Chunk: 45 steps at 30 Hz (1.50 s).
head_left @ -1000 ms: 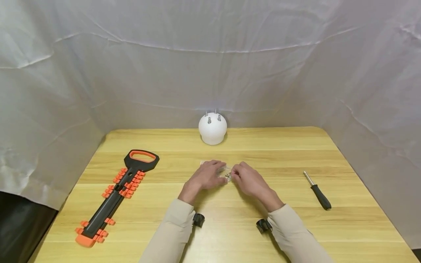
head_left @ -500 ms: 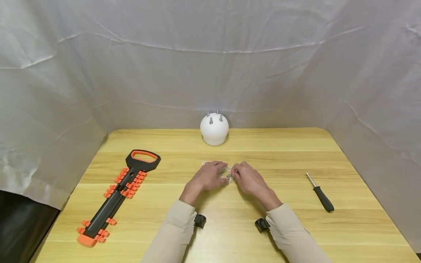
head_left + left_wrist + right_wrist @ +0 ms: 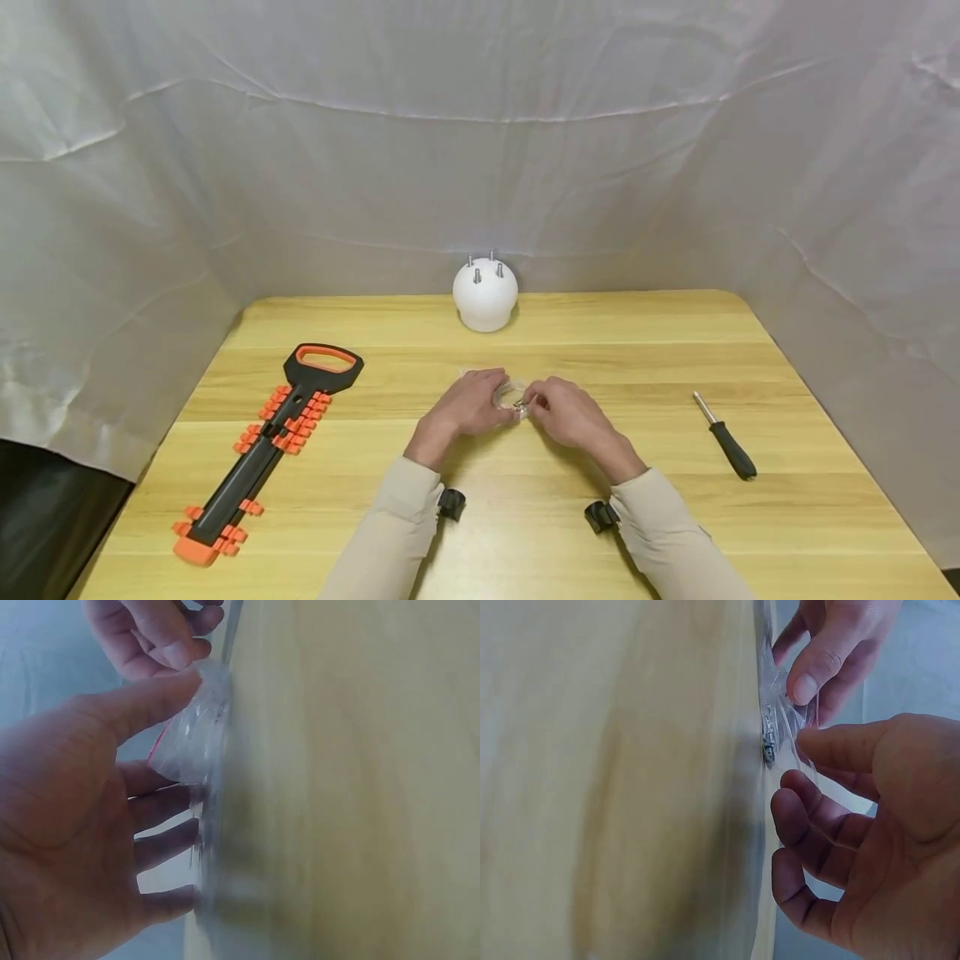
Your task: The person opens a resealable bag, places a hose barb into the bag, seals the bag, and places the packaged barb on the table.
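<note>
A small clear plastic zip bag (image 3: 510, 395) lies between the two hands at the middle of the table. My left hand (image 3: 467, 404) holds its left side, thumb on the near edge and fingers spread along the far side. Pinched between the thumb and forefinger of my right hand (image 3: 573, 414) is the bag's right edge. In the left wrist view a red zip line runs along the clear plastic (image 3: 199, 735). Small shiny metal pieces (image 3: 769, 742) show inside the bag in the right wrist view; their exact kind is too small to make out.
A white rounded base (image 3: 485, 302) with several upright metal bolts stands at the table's back edge. To the left lies a black bar with a handle (image 3: 251, 467) and orange clips. A black-handled screwdriver (image 3: 726, 442) lies at the right. Grey sheeting (image 3: 480, 167) encloses the back and sides.
Both hands stay at the bag. The right fingertips have shifted slightly along its edge, and the metal pieces in it show a little differently. The other objects have not moved.
</note>
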Motion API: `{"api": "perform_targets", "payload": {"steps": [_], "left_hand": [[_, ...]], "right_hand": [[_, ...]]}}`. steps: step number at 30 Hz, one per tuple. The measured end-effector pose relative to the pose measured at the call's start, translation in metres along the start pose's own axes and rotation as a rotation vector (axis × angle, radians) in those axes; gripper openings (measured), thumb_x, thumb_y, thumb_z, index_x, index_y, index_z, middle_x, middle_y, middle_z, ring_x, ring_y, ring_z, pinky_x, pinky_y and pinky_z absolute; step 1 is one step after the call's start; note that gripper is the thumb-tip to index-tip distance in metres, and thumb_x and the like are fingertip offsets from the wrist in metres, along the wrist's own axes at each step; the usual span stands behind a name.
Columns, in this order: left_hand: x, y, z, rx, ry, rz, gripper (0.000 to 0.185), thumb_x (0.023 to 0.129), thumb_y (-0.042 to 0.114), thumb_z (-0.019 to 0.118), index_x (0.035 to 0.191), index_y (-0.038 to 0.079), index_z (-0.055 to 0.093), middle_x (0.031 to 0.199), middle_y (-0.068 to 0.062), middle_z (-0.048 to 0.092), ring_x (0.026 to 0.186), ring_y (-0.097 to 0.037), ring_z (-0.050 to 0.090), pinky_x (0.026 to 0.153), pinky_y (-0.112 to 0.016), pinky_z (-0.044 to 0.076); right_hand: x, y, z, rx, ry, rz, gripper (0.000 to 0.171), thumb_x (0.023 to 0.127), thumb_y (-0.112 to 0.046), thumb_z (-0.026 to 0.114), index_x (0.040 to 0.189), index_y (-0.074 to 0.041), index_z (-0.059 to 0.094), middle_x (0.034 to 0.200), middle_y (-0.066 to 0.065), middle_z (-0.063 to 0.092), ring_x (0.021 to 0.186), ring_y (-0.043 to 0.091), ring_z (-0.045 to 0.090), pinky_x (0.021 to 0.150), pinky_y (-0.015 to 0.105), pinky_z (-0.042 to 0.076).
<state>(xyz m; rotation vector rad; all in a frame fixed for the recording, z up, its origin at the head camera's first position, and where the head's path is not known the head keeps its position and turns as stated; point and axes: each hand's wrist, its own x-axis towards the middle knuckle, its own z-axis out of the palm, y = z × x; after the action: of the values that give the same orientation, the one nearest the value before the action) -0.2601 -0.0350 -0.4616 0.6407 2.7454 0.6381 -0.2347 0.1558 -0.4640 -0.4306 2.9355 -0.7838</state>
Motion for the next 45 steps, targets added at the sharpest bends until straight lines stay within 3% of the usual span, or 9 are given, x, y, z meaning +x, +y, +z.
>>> {"api": "perform_targets", "payload": {"steps": [6, 9, 17, 24, 32, 36, 40, 45], "left_hand": [[0.000, -0.001, -0.004, 0.008, -0.041, 0.011, 0.070, 0.082, 0.029, 0.066, 0.146, 0.012, 0.043, 0.155, -0.002, 0.038, 0.142, -0.027, 0.034, 0.114, -0.051, 0.027], [0.000, -0.001, -0.004, -0.012, -0.039, 0.008, 0.065, 0.084, 0.020, 0.061, 0.146, 0.012, 0.043, 0.155, -0.002, 0.038, 0.143, -0.026, 0.033, 0.112, -0.052, 0.028], [-0.002, -0.004, -0.003, -0.094, 0.046, -0.007, 0.052, 0.092, 0.016, 0.056, 0.143, 0.012, 0.047, 0.155, -0.002, 0.038, 0.143, -0.025, 0.030, 0.114, -0.062, 0.024], [-0.004, -0.012, -0.010, -0.055, 0.129, 0.015, 0.048, 0.092, 0.012, 0.058, 0.139, 0.008, 0.051, 0.147, -0.006, 0.048, 0.136, -0.028, 0.040, 0.111, -0.050, 0.036], [-0.006, -0.029, -0.019, 0.015, 0.147, -0.048, 0.046, 0.090, 0.012, 0.056, 0.135, 0.011, 0.056, 0.139, -0.007, 0.054, 0.130, -0.031, 0.045, 0.103, -0.053, 0.042], [-0.007, -0.038, -0.023, 0.023, 0.150, -0.122, 0.044, 0.090, 0.012, 0.055, 0.134, 0.013, 0.057, 0.136, -0.007, 0.053, 0.127, -0.031, 0.044, 0.097, -0.052, 0.044], [-0.005, -0.044, -0.026, 0.031, 0.156, -0.196, 0.037, 0.092, 0.016, 0.056, 0.128, 0.014, 0.061, 0.133, -0.007, 0.053, 0.127, -0.031, 0.043, 0.095, -0.051, 0.043], [-0.002, -0.044, -0.027, 0.036, 0.157, -0.234, 0.023, 0.094, 0.021, 0.058, 0.115, 0.015, 0.065, 0.122, -0.005, 0.056, 0.121, -0.028, 0.046, 0.091, -0.048, 0.043]], "right_hand": [[-0.002, 0.001, 0.000, -0.010, 0.000, -0.004, 0.006, 0.090, -0.017, 0.067, 0.092, -0.019, 0.072, 0.084, -0.006, 0.060, 0.075, 0.009, 0.055, 0.069, 0.029, 0.048], [-0.004, 0.002, -0.002, -0.014, 0.012, 0.001, 0.005, 0.091, -0.018, 0.067, 0.091, -0.018, 0.072, 0.084, -0.005, 0.060, 0.075, 0.009, 0.055, 0.069, 0.030, 0.049], [-0.006, 0.001, -0.003, 0.006, 0.005, -0.015, 0.010, 0.087, -0.019, 0.069, 0.096, -0.020, 0.071, 0.081, -0.008, 0.062, 0.072, 0.008, 0.056, 0.066, 0.028, 0.048], [-0.006, -0.004, 0.000, 0.012, -0.002, -0.043, 0.009, 0.086, -0.024, 0.071, 0.095, -0.021, 0.073, 0.073, -0.011, 0.063, 0.064, 0.006, 0.053, 0.060, 0.026, 0.045], [-0.007, -0.007, 0.001, 0.004, -0.011, -0.024, 0.005, 0.088, -0.023, 0.069, 0.091, -0.023, 0.073, 0.075, -0.010, 0.065, 0.065, 0.006, 0.054, 0.062, 0.027, 0.046], [-0.007, -0.007, 0.002, -0.005, -0.011, -0.027, 0.005, 0.088, -0.024, 0.069, 0.091, -0.023, 0.073, 0.075, -0.011, 0.066, 0.065, 0.006, 0.054, 0.063, 0.027, 0.047], [-0.008, -0.007, 0.002, -0.015, -0.013, -0.025, 0.004, 0.088, -0.024, 0.069, 0.090, -0.023, 0.072, 0.074, -0.012, 0.065, 0.064, 0.006, 0.053, 0.062, 0.027, 0.046], [-0.009, -0.008, 0.003, -0.005, -0.017, -0.022, 0.004, 0.088, -0.026, 0.069, 0.087, -0.023, 0.071, 0.075, -0.011, 0.065, 0.066, 0.005, 0.055, 0.063, 0.027, 0.047]]}}
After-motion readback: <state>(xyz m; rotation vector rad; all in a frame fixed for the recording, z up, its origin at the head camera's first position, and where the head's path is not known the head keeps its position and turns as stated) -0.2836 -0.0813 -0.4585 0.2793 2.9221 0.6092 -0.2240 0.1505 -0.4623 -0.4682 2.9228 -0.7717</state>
